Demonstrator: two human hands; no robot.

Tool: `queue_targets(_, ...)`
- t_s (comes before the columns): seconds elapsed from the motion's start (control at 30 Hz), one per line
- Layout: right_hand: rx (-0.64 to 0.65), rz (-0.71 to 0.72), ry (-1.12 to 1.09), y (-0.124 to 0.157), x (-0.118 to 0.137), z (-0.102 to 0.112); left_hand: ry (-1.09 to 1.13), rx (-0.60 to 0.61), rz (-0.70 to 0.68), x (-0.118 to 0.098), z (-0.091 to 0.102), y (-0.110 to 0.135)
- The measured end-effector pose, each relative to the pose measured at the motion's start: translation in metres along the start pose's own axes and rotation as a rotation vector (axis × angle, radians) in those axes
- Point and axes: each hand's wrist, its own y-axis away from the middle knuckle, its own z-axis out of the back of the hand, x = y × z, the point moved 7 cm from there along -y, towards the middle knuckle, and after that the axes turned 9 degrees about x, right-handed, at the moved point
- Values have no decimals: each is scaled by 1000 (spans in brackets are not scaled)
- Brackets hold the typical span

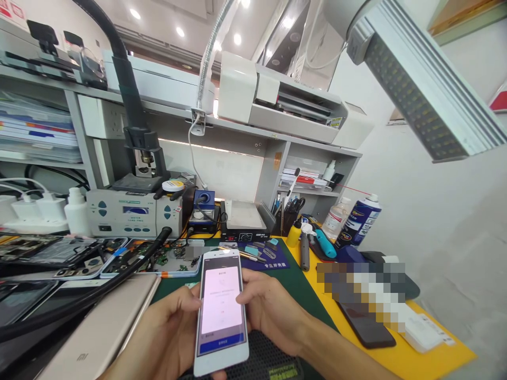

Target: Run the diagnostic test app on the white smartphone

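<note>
A white smartphone (222, 311) is held upright between both hands, its screen lit with a pale pop-up box and a blue bar at the bottom. My left hand (174, 322) grips its left edge, thumb on the screen's side. My right hand (269, 306) holds the right edge, its thumb tip over the screen. Fingers behind the phone are mostly hidden. Beneath lie a green mat (293, 279) and a dark perforated pad (273, 351).
A gold tablet-like device (99, 327) lies at left, crossed by a black hose (119, 279). Behind stand a hot-air station (134, 211) and a small heating plate (245, 221). A dark phone (368, 322) and a spray can (358, 219) are at right. A lamp (428, 79) hangs overhead.
</note>
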Motion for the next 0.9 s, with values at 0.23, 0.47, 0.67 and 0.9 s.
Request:
queue_targets(0.23,-17,3,24,0,0,1,-13,-6,2,-1,-2,0)
queue_targets(0.47,-25,-4,51,0,-1,1,-20,-17,21,0,-1,1)
queue_targets(0.67,-38,-10,43,0,-1,2,-13,1,15,0,-2,-1)
queue_targets(0.9,-30,-9,51,0,-1,2,-5,-1,-4,0,0,0)
